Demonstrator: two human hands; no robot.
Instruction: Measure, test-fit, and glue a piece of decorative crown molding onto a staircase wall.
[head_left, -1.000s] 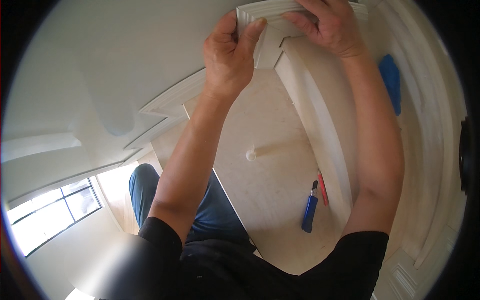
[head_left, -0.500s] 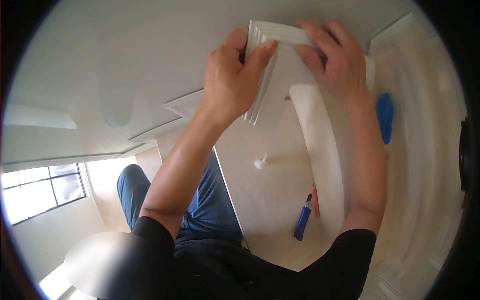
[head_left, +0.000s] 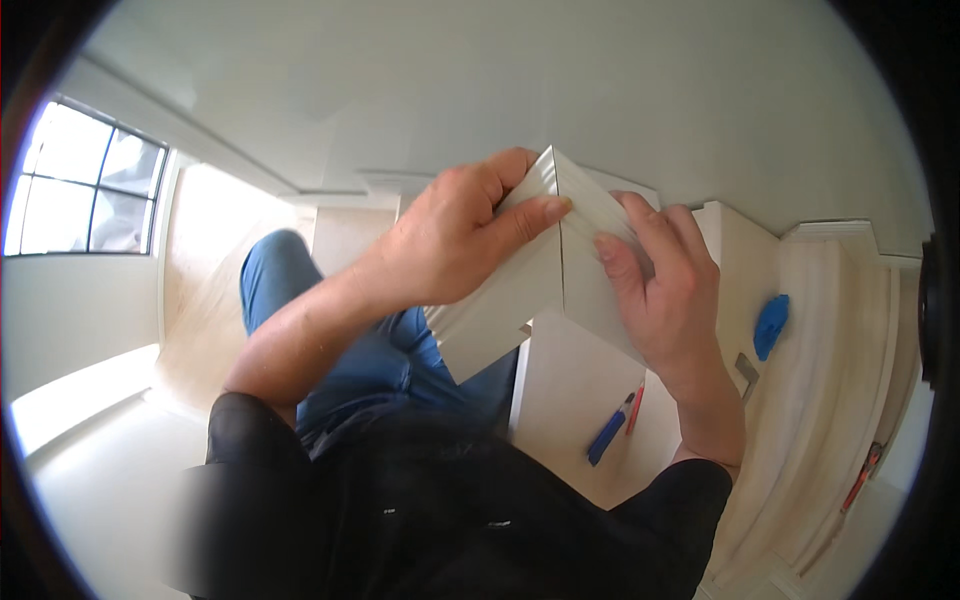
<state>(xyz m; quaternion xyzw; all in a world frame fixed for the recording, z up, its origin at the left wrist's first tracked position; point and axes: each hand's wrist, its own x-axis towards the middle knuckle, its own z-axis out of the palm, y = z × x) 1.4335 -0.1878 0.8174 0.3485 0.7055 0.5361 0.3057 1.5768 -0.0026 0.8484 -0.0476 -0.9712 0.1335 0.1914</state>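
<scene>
Two white moulding pieces with ridged outer edges meet at a mitred corner in front of me, a thin dark seam running down between them. My left hand (head_left: 455,240) is closed on the left moulding piece (head_left: 497,315), its thumb lying near the seam at the ridged edge. Gripping the right moulding piece (head_left: 592,275) is my right hand (head_left: 668,285), with the thumb on the near face and the fingers over the far edge. The pieces are held up off the pale wooden board below, their far sides hidden.
A blue utility knife (head_left: 608,435) and a slim red stick (head_left: 635,410) lie on the pale board (head_left: 560,400). To the right are a crumpled blue item (head_left: 771,327) and curved wooden ledges (head_left: 800,420). A smooth pale wall (head_left: 450,80) rises beyond my hands.
Both hands have brought the moulding pieces down and closer to me. The corner has turned so its seam faces me, and my view has shifted, showing more of the window on the left.
</scene>
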